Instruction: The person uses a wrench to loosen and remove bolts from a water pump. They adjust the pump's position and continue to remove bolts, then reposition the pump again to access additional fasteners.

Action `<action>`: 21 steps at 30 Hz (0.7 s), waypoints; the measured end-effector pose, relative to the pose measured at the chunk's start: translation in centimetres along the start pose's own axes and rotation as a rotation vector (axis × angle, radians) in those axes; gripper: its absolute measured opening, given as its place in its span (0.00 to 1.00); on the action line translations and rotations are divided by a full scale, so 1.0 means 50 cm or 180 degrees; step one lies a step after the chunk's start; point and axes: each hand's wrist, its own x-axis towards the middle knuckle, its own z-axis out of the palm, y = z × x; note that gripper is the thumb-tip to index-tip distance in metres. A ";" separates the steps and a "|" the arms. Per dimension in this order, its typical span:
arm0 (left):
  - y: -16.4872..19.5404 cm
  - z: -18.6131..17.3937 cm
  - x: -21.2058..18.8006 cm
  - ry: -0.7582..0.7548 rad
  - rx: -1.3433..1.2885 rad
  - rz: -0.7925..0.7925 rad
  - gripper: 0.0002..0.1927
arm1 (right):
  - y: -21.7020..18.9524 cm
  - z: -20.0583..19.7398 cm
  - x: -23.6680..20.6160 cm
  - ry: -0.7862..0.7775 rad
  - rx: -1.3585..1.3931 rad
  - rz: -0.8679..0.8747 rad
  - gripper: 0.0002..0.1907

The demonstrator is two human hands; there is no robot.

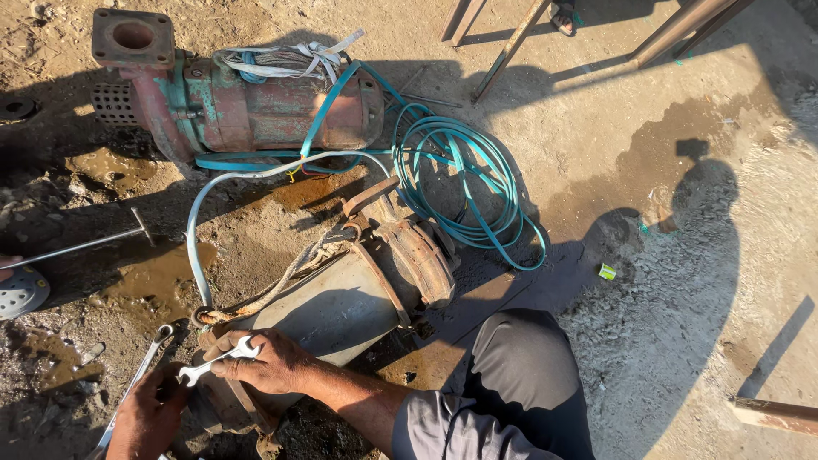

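Observation:
My right hand [268, 365] is shut on a small silver combination wrench [217, 361], at the lower end of a grey metal pump body [332, 311] that lies on the ground. My left hand [149, 417] is at the bottom left, gripping a long silver spanner [145, 362] whose ring end points up toward the pump body. A rusty flange [422, 255] caps the body's far end. A frayed rope [281, 279] runs along its top. My knee in dark trousers [520, 375] is beside it.
A second, red and green pump [256, 102] lies at the top, with a teal cable coil [469, 179] and a pale hose [200, 226] beside it. A T-handled steel rod [85, 245] and another person's sandalled foot [21, 291] are at left. Muddy puddles [149, 285] dot the ground.

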 end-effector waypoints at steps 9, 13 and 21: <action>0.030 0.007 -0.035 0.0205 0.0450 0.0282 0.19 | 0.000 -0.001 -0.005 0.0146 -0.0407 -0.0069 0.18; 0.035 0.000 -0.043 -0.0116 -0.0632 -0.0281 0.25 | 0.005 0.000 -0.001 0.0172 -0.0397 -0.0225 0.18; 0.072 -0.011 -0.044 0.0014 0.0452 -0.0364 0.18 | 0.013 -0.001 0.008 0.0034 -0.0305 -0.0023 0.18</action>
